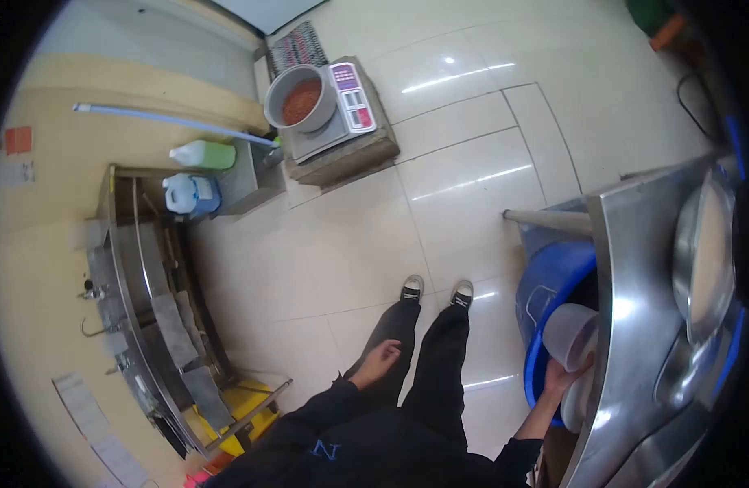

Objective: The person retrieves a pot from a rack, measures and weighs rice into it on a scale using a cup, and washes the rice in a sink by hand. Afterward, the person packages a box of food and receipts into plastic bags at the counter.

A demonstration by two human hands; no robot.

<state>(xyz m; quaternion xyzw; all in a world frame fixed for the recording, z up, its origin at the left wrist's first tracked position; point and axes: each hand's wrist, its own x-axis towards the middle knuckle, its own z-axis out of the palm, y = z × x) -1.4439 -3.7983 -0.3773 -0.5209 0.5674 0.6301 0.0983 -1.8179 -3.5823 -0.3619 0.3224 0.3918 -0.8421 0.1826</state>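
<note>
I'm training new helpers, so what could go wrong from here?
The tub could slip into the bin, since only the right hand holds it while the left hand hangs free. It is also close to the table edge, so lifting it carelessly might knock it there. Across the room, the bowl of reddish grains stands uncovered on the scale; a bump might spill it.
</note>
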